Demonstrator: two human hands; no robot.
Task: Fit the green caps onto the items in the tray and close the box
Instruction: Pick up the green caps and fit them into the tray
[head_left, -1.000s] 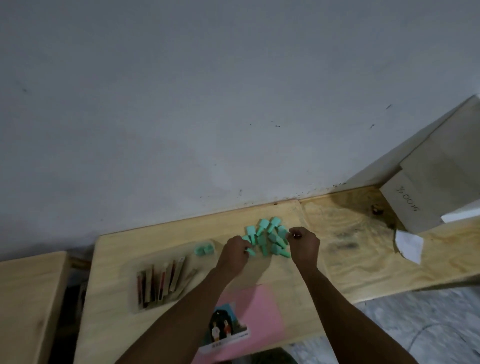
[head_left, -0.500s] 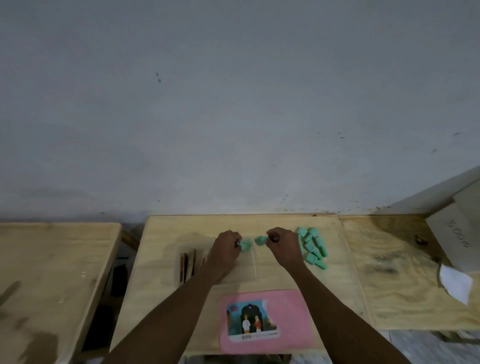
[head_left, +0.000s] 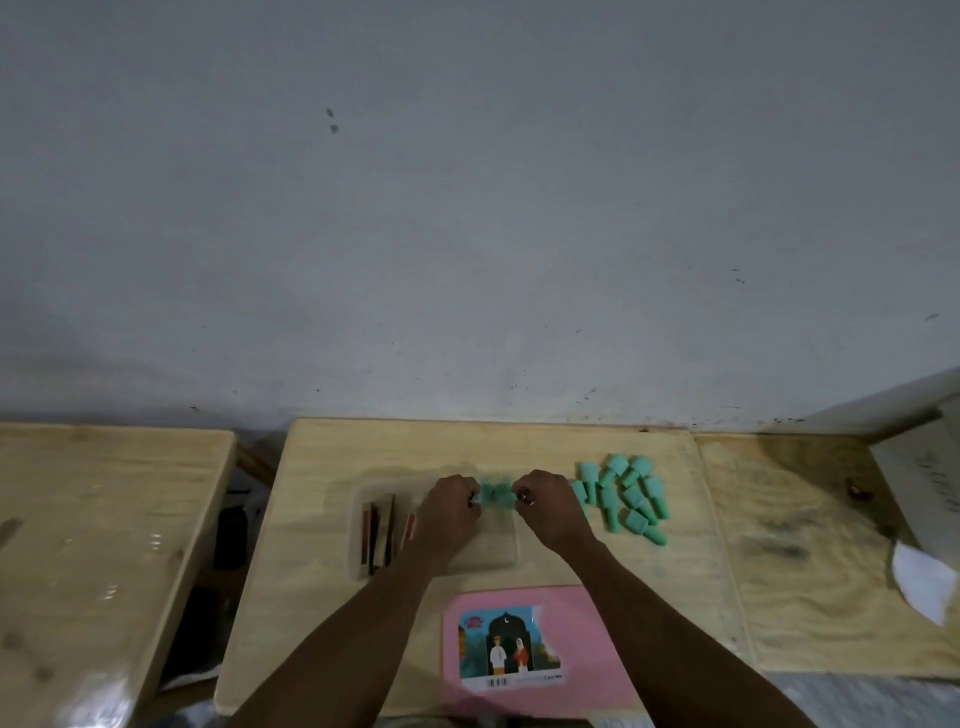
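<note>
Here, plywood table (head_left: 322, 597) w/ green caps (head_left: 623, 499), grey wall (head_left: 467, 208) behind.

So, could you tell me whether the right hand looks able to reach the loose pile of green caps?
Probably yes. The loose pile lies on the table just right of the right hand, with nothing between them. Its fingers look curled on caps by the tray, so it may need to release first.

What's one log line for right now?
step: capping | left hand, right hand: both pinch green caps over clear tray | spare caps: piled right of tray | pink box: nearer, tray not inside
</note>
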